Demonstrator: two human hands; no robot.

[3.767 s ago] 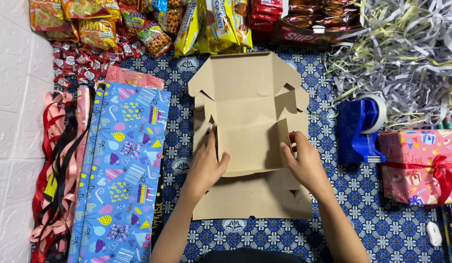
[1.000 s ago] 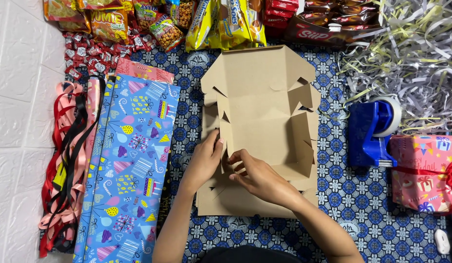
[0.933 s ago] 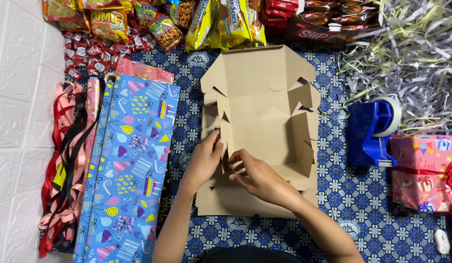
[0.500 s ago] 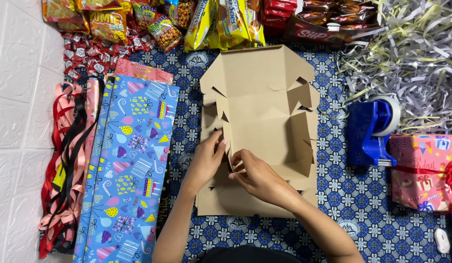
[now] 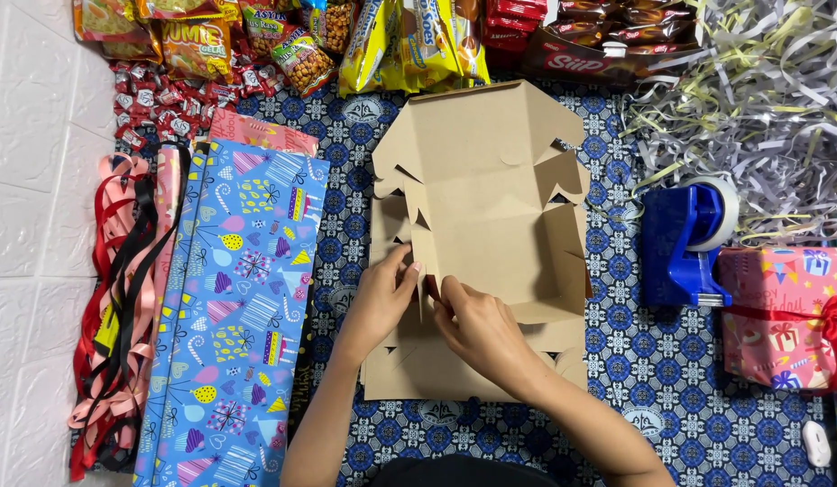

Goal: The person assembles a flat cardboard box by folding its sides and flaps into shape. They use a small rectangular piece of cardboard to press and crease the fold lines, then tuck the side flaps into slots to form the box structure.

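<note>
A brown cardboard box blank (image 5: pixel 491 194), partly folded with its right side wall raised, lies in the middle on a stack of flat cardboard blanks (image 5: pixel 455 370). My left hand (image 5: pixel 382 302) presses against the box's lower left corner, thumb and fingers on its left side flap. My right hand (image 5: pixel 477 325) meets it from the right, fingers pinching the same flap at the box's front edge. Both hands touch each other at that corner.
Blue patterned wrapping paper (image 5: pixel 238 307) and ribbons (image 5: pixel 121 298) lie at the left. Snack packets (image 5: pixel 301 41) line the top. Shredded paper (image 5: pixel 761 99), a blue tape dispenser (image 5: pixel 685 239) and a wrapped gift (image 5: pixel 784 316) sit at the right, all on a blue patterned cloth (image 5: pixel 689 397).
Since the oldest frame my right hand has crossed from the box's right side to its lower left corner, and the right wall now stands up. In the last second the hands barely shifted.
</note>
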